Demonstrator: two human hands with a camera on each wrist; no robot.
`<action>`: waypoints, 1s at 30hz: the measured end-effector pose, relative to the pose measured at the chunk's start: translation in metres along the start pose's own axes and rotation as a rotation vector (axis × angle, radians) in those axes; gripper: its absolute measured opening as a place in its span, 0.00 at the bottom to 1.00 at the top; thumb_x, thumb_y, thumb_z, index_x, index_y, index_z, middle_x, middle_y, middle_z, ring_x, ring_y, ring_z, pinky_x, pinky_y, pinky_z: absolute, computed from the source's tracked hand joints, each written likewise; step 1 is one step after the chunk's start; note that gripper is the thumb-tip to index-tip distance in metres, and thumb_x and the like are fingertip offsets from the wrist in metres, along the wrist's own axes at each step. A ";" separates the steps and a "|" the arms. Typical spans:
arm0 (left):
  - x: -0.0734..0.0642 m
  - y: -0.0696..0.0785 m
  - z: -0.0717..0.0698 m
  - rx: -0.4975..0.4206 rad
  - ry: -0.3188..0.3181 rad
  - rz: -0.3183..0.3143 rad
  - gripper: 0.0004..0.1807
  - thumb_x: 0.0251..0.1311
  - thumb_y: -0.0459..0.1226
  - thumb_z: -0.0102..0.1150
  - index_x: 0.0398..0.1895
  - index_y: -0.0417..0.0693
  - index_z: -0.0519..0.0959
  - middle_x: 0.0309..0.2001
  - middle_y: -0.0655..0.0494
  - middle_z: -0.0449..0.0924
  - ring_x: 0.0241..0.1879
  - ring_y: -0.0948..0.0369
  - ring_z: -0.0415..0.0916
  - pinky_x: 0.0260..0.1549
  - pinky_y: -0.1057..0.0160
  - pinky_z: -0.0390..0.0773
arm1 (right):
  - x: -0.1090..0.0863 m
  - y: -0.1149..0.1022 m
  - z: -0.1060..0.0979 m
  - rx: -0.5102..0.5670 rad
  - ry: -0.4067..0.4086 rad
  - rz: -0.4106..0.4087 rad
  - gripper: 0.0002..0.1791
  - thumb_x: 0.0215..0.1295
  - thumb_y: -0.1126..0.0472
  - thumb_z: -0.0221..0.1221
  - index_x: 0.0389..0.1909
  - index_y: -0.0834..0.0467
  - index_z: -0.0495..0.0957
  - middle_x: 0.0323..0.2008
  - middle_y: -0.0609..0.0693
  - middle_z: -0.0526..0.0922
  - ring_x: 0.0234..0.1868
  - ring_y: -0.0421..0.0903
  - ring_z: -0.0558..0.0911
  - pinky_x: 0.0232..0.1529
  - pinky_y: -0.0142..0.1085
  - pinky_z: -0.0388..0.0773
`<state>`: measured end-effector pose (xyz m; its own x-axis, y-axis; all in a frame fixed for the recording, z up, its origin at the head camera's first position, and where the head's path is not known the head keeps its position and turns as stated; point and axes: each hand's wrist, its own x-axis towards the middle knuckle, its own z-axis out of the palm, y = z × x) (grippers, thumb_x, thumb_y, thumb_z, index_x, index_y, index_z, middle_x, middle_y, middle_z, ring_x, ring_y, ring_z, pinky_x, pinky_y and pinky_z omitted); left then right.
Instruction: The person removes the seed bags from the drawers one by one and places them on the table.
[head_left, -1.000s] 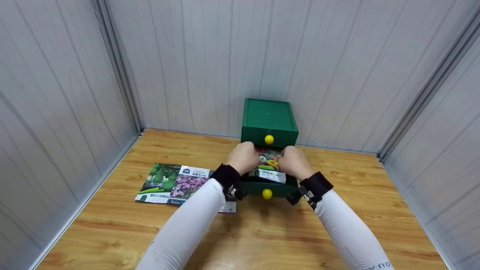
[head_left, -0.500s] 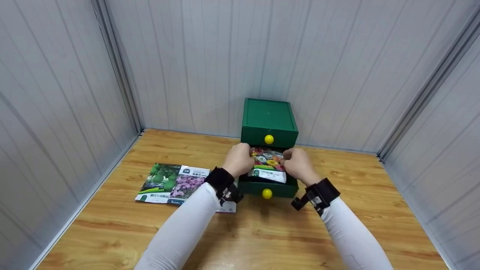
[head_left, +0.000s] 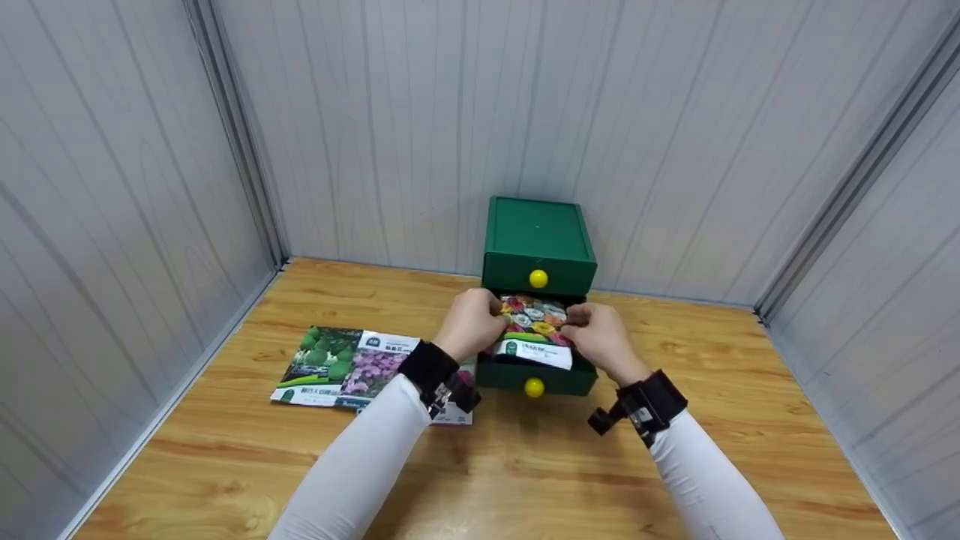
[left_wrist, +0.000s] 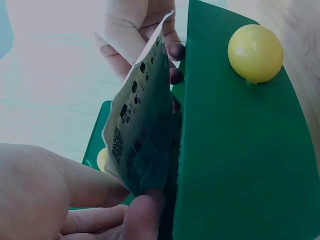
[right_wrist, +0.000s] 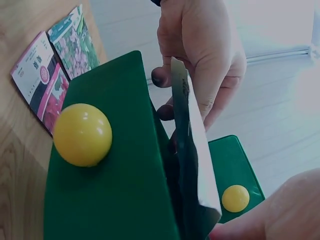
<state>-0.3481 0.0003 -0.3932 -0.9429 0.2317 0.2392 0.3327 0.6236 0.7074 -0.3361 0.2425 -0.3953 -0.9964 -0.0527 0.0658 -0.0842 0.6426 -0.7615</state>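
Packet (head_left: 534,326), long axis front-to-back, white-banded end toward lower knob (head_left: 534,388)

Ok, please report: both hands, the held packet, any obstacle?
Left hand, right hand: holding flower packet by its sides. Packet over open lower drawer. No obstacle seen.

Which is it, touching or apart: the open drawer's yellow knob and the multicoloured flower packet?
Apart. The left wrist view shows the yellow knob on the outer face of the drawer front, with the flower packet beyond that panel's inner side.
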 end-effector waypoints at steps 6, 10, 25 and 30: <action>-0.008 0.000 -0.002 -0.026 -0.002 -0.034 0.10 0.74 0.33 0.69 0.50 0.34 0.90 0.49 0.43 0.89 0.44 0.53 0.82 0.50 0.53 0.86 | -0.008 0.002 0.001 0.018 0.017 -0.020 0.24 0.78 0.66 0.65 0.70 0.71 0.79 0.65 0.68 0.84 0.67 0.63 0.81 0.73 0.59 0.75; -0.012 0.000 -0.003 -0.064 -0.012 -0.074 0.15 0.76 0.34 0.68 0.59 0.34 0.88 0.56 0.41 0.89 0.52 0.50 0.85 0.58 0.49 0.87 | -0.012 0.001 0.001 0.029 0.018 -0.013 0.26 0.76 0.65 0.69 0.70 0.69 0.79 0.66 0.67 0.84 0.66 0.61 0.81 0.71 0.59 0.77; -0.029 0.005 -0.003 -0.068 -0.002 -0.091 0.15 0.76 0.35 0.69 0.59 0.37 0.88 0.56 0.43 0.89 0.52 0.52 0.85 0.54 0.53 0.89 | -0.028 0.003 0.002 0.049 0.019 -0.024 0.26 0.75 0.64 0.70 0.71 0.66 0.80 0.66 0.63 0.85 0.58 0.58 0.85 0.61 0.52 0.84; -0.038 0.006 -0.003 -0.056 0.022 -0.057 0.14 0.76 0.35 0.70 0.58 0.37 0.87 0.55 0.42 0.89 0.54 0.49 0.87 0.54 0.52 0.89 | -0.036 0.005 0.004 0.058 0.033 -0.046 0.25 0.76 0.64 0.69 0.70 0.65 0.81 0.65 0.62 0.85 0.56 0.56 0.85 0.54 0.46 0.86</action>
<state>-0.3101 -0.0071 -0.3955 -0.9606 0.1802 0.2115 0.2777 0.5928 0.7559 -0.3003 0.2446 -0.4035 -0.9909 -0.0553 0.1225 -0.1313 0.5944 -0.7934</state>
